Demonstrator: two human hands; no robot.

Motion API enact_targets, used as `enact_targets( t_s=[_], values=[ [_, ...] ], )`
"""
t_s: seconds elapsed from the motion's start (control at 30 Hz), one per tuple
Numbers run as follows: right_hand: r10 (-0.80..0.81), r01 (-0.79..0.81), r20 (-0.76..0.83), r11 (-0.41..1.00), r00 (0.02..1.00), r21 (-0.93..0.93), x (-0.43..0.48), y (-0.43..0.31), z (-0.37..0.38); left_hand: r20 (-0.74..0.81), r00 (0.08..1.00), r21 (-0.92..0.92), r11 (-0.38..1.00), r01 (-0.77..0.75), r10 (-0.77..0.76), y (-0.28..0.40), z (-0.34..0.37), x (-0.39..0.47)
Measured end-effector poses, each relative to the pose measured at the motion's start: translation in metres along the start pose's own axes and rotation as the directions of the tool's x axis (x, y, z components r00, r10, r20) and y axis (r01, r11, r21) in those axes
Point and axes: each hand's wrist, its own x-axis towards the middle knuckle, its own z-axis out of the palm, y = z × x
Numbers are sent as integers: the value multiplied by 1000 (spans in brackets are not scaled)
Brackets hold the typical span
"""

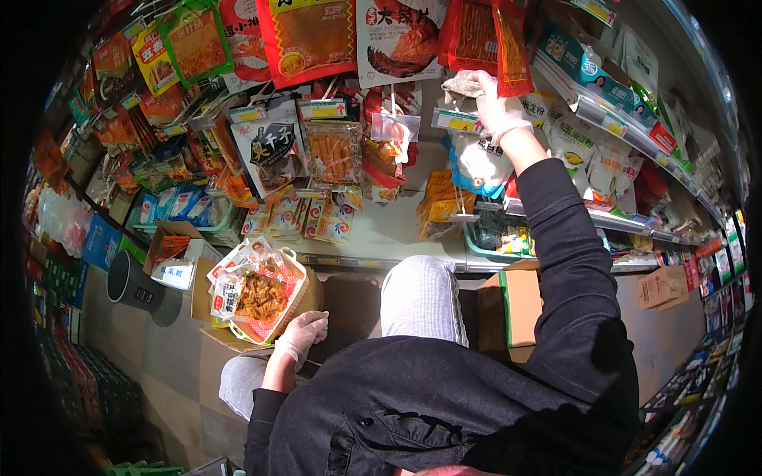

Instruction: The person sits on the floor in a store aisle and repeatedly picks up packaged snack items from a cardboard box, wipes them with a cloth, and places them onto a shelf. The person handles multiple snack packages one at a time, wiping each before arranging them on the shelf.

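Note:
My right hand, in a clear plastic glove, reaches up to the hanging snack display. It grips a crumpled greyish cloth just above a price tag holder. Red packets of snack strips hang right beside and above those fingers. My left hand, also gloved, rests low by my knee with its fingers curled in; I see nothing held in it. Next to it, a white plastic basket with bagged snacks sits on an open cardboard box.
More hanging packets fill the rack ahead. Shelves with bagged starch curve along the right. On the floor stand a dark bin, a small carton and a cardboard box. A green basket holds blue packets at the left.

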Motion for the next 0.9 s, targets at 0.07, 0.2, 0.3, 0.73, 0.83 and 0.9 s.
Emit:
enact_targets(
  t_s=[0.07,0.2,0.3,0.73,0.83,0.9],
  values=[
    [-73,92,-215,993,974,77,-11,7,1,11,1000,-3,1000,-10,10,2,3,1],
    [-335,209,-398,922,854,-326,-34,6,9,18,1000,46,999,-19,18,0,0,1],
    [-451,315,-528,890,719,-330,-48,0,2,23,999,17,1000,-23,23,-5,-1,0],
    [212,458,-674,589,708,666,-130,-55,17,21,997,-55,995,-78,79,-6,1,0],
    [549,397,-286,-92,785,913,-154,-71,32,-5,989,-95,984,-149,149,-7,-2,9],
    [535,225,-16,-327,845,918,-156,-76,36,-64,967,-124,960,-251,245,1,0,11]
  ],
)
